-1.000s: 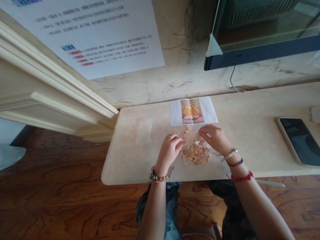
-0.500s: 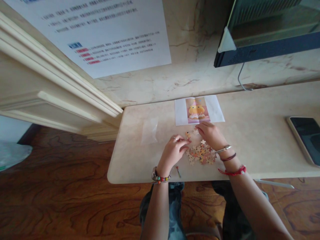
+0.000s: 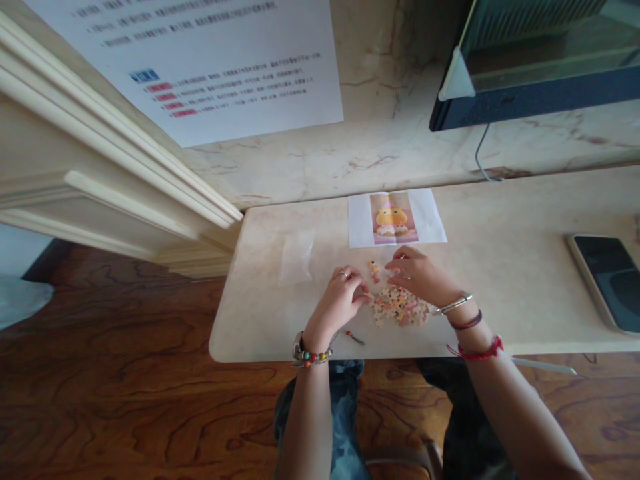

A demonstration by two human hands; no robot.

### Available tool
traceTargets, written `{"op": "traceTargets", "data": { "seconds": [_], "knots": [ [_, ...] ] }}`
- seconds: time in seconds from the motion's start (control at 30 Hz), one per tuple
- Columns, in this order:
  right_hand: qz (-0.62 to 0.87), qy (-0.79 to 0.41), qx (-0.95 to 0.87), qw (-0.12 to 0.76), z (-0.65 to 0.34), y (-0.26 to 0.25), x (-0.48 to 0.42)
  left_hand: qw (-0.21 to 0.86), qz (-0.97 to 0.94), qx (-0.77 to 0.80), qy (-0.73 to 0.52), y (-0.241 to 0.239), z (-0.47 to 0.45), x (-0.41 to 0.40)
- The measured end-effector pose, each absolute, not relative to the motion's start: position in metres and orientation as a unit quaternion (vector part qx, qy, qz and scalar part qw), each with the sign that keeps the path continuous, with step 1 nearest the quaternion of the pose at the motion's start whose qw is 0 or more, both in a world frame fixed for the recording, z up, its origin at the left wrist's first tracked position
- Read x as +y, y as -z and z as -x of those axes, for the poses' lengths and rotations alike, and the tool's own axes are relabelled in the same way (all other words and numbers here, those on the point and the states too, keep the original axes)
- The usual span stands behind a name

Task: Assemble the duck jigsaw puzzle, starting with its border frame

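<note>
A pile of small jigsaw puzzle pieces [image 3: 401, 308] in pink, yellow and white lies on the table in front of me. My left hand [image 3: 344, 297] is at the pile's left edge, its thumb and fingers pinched around a pale puzzle piece [image 3: 369, 297]. Just above the pile hovers my right hand [image 3: 419, 272], palm down, fingers bent but apart; nothing shows between them. A few joined pieces [image 3: 374, 271] rest between the two hands. Behind them lies a white sheet with a printed picture of a yellow cartoon figure [image 3: 393, 219].
A clear plastic bag [image 3: 296, 258] lies flat on the table [image 3: 255, 300] at the left. On the right is a dark-screened device [image 3: 607, 280]. A screen [image 3: 525, 100] hangs on the wall above, beside a printed notice [image 3: 240, 80].
My right hand has drawn back a little from the joined pieces toward the pile, its fingers spreading. My left hand has shifted slightly left and down, a pale piece at its fingertips.
</note>
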State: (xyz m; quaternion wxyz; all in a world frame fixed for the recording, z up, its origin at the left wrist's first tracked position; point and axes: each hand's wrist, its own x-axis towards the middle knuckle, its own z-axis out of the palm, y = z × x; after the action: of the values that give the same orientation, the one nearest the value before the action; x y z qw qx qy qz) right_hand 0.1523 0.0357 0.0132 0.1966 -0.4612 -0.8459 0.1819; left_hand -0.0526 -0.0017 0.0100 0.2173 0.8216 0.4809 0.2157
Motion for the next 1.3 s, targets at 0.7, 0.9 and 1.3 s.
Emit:
{"op": "traceTargets", "data": {
  "seconds": [0.7, 0.9, 1.3],
  "knots": [
    [0.415, -0.162, -0.864, 0.235, -0.161, -0.026, 0.026, 0.266, -0.815, 0.455, -0.242, -0.026, 0.068, -0.008],
    [0.407, -0.188, -0.887, 0.111, -0.147, -0.026, 0.009, 0.246, -0.823, 0.465, -0.214, -0.015, 0.066, -0.013],
    [0.444, -0.234, -0.84, 0.205, -0.158, -0.02, 0.005, 0.268, -0.812, 0.462, -0.236, -0.009, 0.054, -0.027]
  ]
}}
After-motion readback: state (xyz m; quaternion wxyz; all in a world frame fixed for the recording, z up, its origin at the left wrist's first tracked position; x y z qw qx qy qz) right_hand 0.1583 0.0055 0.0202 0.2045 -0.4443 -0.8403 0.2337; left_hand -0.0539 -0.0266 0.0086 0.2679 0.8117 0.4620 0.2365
